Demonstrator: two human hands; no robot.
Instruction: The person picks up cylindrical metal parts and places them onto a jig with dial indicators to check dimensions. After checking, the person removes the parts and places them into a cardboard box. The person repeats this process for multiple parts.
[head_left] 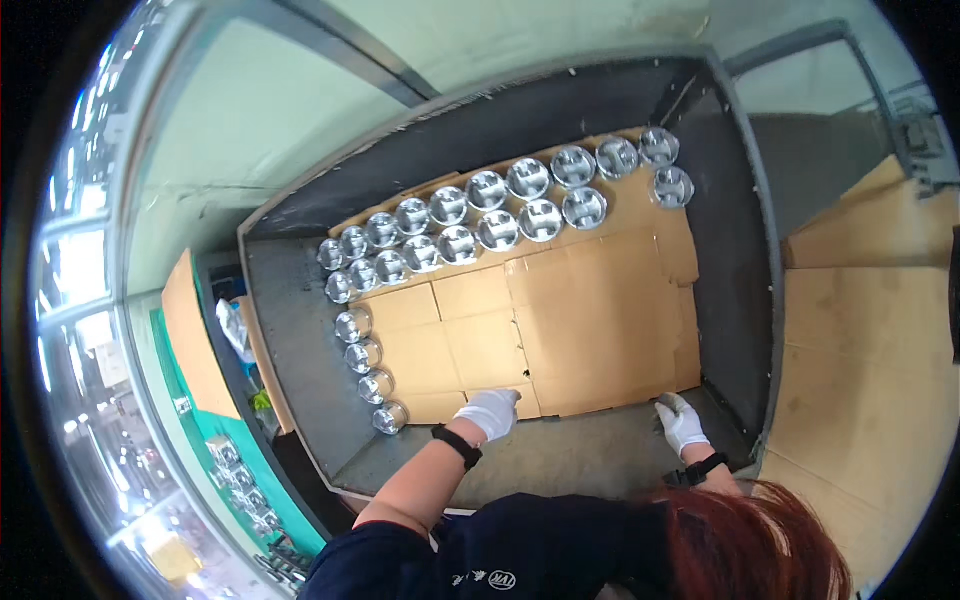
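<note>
My left hand (490, 412), in a white glove, is over the near edge of the brown cardboard sheet (600, 320). Its fingers are bunched together, and whatever they may hold is hidden. Toward the right corner is my right hand (682, 424), also gloved, its fingers slightly apart beside the cardboard's near edge, with nothing visible in them. Shiny metal pistons (540, 220) stand in two rows along the far side of the bin. More pistons (362, 356) form a short column at the left, the nearest to my left hand.
Dark metal walls (755, 300) enclose the bin around the cardboard. Folded cardboard (860, 360) lies outside to the right. At the left, more metal parts (240, 480) rest on a green surface (215, 432) beside a tan panel (195, 335). A metal-framed pane (270, 110) rises beyond the bin.
</note>
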